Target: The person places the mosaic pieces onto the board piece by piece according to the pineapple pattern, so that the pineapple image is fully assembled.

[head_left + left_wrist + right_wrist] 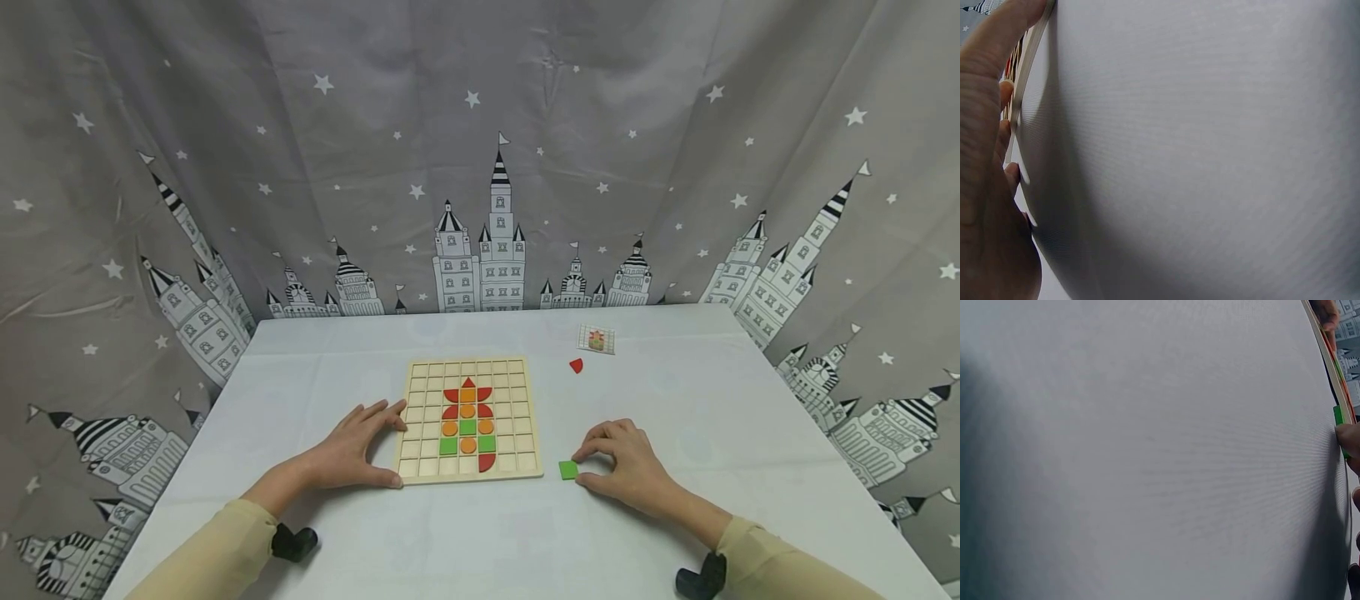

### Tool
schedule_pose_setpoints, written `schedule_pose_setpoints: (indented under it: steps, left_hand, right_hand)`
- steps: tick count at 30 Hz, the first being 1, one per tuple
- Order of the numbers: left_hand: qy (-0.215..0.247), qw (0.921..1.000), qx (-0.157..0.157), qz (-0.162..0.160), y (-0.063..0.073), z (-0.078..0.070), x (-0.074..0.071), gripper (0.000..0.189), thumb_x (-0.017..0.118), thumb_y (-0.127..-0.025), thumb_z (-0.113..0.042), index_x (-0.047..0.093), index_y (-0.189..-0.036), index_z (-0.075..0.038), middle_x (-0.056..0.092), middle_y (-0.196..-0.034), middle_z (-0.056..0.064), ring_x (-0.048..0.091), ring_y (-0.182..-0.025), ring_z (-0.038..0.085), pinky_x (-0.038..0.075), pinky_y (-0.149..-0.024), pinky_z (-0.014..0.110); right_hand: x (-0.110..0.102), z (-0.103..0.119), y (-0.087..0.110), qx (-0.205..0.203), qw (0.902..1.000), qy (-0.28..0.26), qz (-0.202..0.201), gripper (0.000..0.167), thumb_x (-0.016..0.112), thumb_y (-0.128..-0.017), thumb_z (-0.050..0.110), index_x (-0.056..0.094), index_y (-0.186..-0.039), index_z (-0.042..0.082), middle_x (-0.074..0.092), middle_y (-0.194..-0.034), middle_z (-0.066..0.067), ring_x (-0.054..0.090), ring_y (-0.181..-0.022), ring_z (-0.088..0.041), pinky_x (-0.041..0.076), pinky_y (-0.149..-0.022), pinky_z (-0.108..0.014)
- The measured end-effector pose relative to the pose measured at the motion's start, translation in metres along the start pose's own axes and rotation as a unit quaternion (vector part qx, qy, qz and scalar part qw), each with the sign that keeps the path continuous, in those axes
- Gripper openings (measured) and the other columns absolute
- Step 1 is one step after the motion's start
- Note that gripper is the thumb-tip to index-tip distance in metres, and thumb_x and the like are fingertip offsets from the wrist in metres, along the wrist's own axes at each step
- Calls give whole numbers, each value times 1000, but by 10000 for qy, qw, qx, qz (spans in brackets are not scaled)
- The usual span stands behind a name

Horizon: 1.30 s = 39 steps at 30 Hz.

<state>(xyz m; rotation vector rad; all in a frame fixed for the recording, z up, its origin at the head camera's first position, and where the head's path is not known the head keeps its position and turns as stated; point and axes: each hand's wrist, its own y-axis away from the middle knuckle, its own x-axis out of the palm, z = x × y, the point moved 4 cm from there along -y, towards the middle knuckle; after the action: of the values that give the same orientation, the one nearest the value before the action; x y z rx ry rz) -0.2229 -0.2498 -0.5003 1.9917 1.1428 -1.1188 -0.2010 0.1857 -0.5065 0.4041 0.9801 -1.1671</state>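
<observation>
A square wooden grid board (517, 417) lies on the white table, with red, orange and green pieces forming a figure in its middle columns. My left hand (352, 450) rests at the board's left side, thumb at the lower left corner and fingertips along the edge, fingers spread. To the right of the board, my right hand (626, 467) pinches a green square tile (568, 471) between thumb and forefinger. In the right wrist view, the same green tile (1337, 415) shows beside the thumb, close over the table. The other right fingers are loosely curled.
Behind the right hand lies a loose red piece (576, 366). A small pattern card (597, 340) with a similar figure lies near the table's back edge. A grey curtain (600, 125) printed with castles and stars hangs behind and around the table (480, 542).
</observation>
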Motion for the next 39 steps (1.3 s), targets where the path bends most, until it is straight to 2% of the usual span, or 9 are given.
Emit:
schedule_pose_setpoints:
  steps: [5,12,20,25,30,39]
  left_hand:
    - [10,10000,-17,5,0,0,0,80,81,-68,-73,54,-127,-27,29,-167,6,19,-153,42,4,-124,63]
    - [9,10000,-57,34,1,-1,0,80,81,-69,-72,54,-128,-26,29,-167,6,19,-153,42,5,-124,63]
    - [5,10000,-87,15,1,-1,0,80,81,-68,-73,53,-128,-27,29,-167,6,19,-153,42,5,-124,63]
    - [3,10000,-80,-5,1,-1,-1,80,82,-68,-73,53,-127,-26,28,-167,6,19,-153,41,5,-124,62]
    - [10,10000,-89,-6,1,0,-1,79,82,-68,-72,53,-125,-26,29,-167,6,19,-153,41,5,-124,62]
    - [-12,10000,-74,-6,1,-1,-1,79,82,-68,-72,52,-125,-26,29,-167,7,19,-153,41,5,-124,62]
  right_hand:
    - [0,2,-1,-72,9999,52,-47,22,91,-76,27,77,-92,34,57,-106,18,46,-109,-15,40,-94,-44]
    - [0,7,-2,-425,9987,244,-151,21,91,-77,24,76,-90,31,59,-107,17,47,-111,-14,41,-94,-44]
    - [1,6,-5,-396,9988,261,-154,21,90,-77,25,75,-90,32,59,-108,18,46,-112,-13,42,-96,-45]
    - [-2,10,-9,-589,9975,163,-365,20,90,-77,22,76,-91,29,60,-108,15,47,-111,-16,43,-95,-46]
    - [-1,22,-19,-778,9960,59,-436,20,90,-76,22,77,-91,26,61,-107,15,47,-112,-16,42,-95,-45]
    - [19,62,-40,-993,9948,-127,-169,15,87,-77,23,78,-89,25,61,-107,14,47,-113,-16,43,-97,-47]
